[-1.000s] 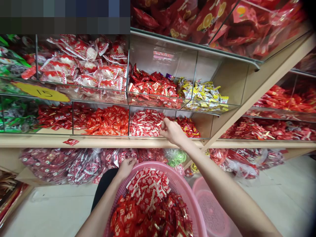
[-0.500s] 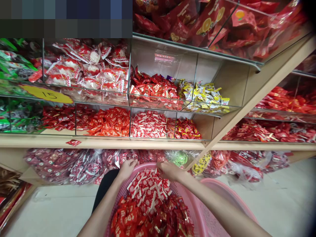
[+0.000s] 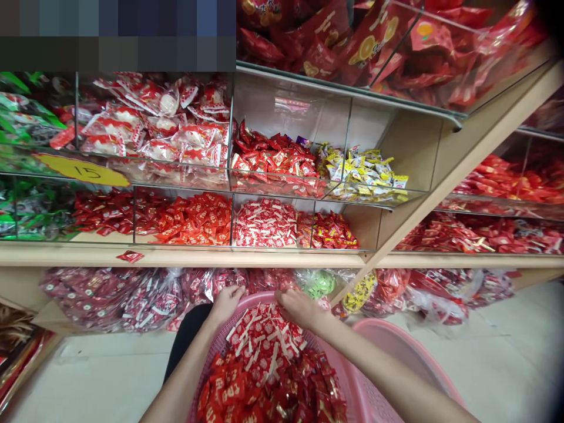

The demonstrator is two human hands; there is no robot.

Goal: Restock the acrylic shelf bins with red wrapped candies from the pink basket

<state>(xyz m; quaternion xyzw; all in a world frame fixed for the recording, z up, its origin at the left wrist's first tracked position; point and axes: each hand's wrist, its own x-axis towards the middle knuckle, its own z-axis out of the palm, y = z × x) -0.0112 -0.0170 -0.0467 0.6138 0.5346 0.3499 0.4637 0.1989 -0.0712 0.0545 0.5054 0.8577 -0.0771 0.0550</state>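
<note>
A pink plastic basket [image 3: 352,376] stands in front of me, holding wrapped sweets. My left hand [image 3: 228,304] is closed on the far left of its rim. Farther right along the same rim, my right hand [image 3: 297,308] is closed too, its fingers curled over the edge. Inside lie red-and-white wrapped candies [image 3: 262,341] toward the far side. Bright red packets [image 3: 227,385] fill the near left, and darker red foil packets [image 3: 304,388] the near right. My forearms pass on either side of the pile.
A second pink basket [image 3: 409,346] stands to the right on the tiled floor. Wooden shelves [image 3: 185,257] hold clear-fronted bins of sweets. One red packet [image 3: 130,256] lies on the lower ledge. Bulging plastic bags of sweets [image 3: 154,299] sit underneath. A yellow tag [image 3: 83,170] reads 15.
My right hand has shifted slightly left along the rim. My left hand and the basket look the same.
</note>
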